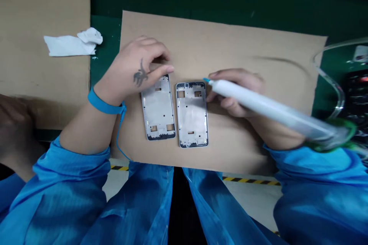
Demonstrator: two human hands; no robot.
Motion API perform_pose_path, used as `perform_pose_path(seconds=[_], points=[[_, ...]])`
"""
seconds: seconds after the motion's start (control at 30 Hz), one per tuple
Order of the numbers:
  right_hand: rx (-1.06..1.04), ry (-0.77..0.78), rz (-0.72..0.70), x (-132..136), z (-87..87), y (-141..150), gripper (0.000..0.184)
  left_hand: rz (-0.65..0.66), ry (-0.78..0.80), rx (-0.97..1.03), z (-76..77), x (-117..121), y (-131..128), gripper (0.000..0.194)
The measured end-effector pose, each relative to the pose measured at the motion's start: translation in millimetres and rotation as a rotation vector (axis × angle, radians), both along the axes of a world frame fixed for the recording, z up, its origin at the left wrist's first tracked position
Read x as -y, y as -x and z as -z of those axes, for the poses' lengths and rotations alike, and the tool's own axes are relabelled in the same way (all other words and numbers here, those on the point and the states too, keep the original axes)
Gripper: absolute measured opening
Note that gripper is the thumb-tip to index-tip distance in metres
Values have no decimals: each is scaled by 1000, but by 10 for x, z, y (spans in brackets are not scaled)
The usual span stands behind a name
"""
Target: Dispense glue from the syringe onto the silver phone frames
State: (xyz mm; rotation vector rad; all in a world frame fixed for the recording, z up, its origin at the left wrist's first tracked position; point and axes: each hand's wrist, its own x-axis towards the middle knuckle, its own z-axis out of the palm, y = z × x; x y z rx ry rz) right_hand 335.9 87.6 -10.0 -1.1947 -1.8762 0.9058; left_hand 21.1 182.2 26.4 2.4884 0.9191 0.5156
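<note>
Two silver phone frames lie side by side on a brown cardboard sheet (258,84). My left hand (138,71) rests its curled fingertips on the top edge of the left frame (158,109). My right hand (235,92) is closed round a white glue syringe (267,107) with a blue tip. The tip sits at the top right corner of the right frame (192,115). A blue wrist strap (103,103) circles my left wrist.
A crumpled white tissue (71,43) lies on a second cardboard sheet (34,7) at the left. A clear hose (333,80) runs from the syringe's green rear end toward equipment at the right edge. Another person's hand (11,118) shows at the left edge. The bench is green.
</note>
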Motion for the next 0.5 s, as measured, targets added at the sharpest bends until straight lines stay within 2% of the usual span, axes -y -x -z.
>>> perform_pose_path(seconds=[0.07, 0.13, 0.27, 0.33, 0.4, 0.5], points=[[-35, -71, -94, -12, 22, -12, 62, 29, -3, -26, 2, -71, 101, 52], [9, -120, -100, -27, 55, -5, 60, 82, 5, -56, 11, -99, 155, 65], [224, -254, 158, -232, 131, -115, 64, 111, 27, -127, 5, -51, 157, 88], [313, -289, 283, -522, 160, -298, 59, 104, 69, -135, -9, -16, 129, 91], [336, -338, 403, -922, 181, -550, 54, 110, 111, -120, -21, 6, 94, 92], [341, -356, 475, -1515, 226, -940, 49, 121, 136, -92, -20, 15, 49, 90]])
